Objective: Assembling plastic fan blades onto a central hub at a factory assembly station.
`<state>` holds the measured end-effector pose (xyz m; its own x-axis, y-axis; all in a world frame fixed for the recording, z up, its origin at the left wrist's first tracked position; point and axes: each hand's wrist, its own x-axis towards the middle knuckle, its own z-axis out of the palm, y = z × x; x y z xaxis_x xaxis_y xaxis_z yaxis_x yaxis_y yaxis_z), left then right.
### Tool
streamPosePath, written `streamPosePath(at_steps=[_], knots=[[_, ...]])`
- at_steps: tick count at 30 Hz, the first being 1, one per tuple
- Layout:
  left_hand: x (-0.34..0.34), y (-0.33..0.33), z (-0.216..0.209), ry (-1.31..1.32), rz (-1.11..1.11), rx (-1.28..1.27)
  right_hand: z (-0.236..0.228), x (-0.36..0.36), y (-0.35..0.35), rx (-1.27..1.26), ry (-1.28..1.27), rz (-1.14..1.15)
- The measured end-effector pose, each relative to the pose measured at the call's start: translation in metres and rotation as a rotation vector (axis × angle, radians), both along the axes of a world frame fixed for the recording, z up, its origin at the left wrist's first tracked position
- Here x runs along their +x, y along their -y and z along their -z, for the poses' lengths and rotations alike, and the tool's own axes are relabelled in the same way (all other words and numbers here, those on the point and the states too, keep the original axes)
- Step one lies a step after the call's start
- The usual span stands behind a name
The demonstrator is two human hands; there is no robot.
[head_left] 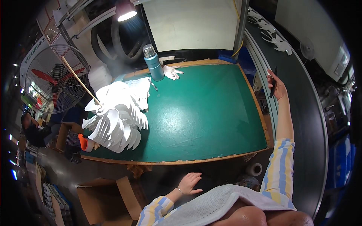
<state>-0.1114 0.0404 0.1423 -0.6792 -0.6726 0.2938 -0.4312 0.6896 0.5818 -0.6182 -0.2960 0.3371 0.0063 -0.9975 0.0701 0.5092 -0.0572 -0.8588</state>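
Note:
My right hand (279,88) is stretched out over the near rail of the conveyor belt (301,124), its fingers closed round a slim black tool (272,91) whose exact kind I cannot make out. Low in front of the table's near edge, my left hand (189,183) hangs with fingers spread and nothing in it. White fan blades (118,120) lie piled in a leaning stack on the left of the green-topped table (196,113), a thin wooden stick (81,81) poking out of them. Farther along the belt rest more white fan blades (277,42).
A blue-green flask (153,63) stands at the table's back beside a white glove (172,72). Near the stack lie white paper (141,90) and a pen (154,86). A caged fan (55,79) is at far left, an open cardboard box (100,201) on the floor, a lamp (125,10) above.

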Motion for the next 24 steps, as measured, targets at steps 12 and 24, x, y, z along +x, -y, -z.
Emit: streamPosePath(at_steps=[12,24], knots=[[-0.0006,0.0001,-0.0039,-0.017,-0.021,-0.011,0.0013,-0.0014,0.0025,-0.013,-0.017,-0.021],[-0.0007,-0.0013,-0.0039,-0.023,-0.023,0.009,-0.0011,0.0014,-0.0004,-0.007,-0.013,-0.031]])
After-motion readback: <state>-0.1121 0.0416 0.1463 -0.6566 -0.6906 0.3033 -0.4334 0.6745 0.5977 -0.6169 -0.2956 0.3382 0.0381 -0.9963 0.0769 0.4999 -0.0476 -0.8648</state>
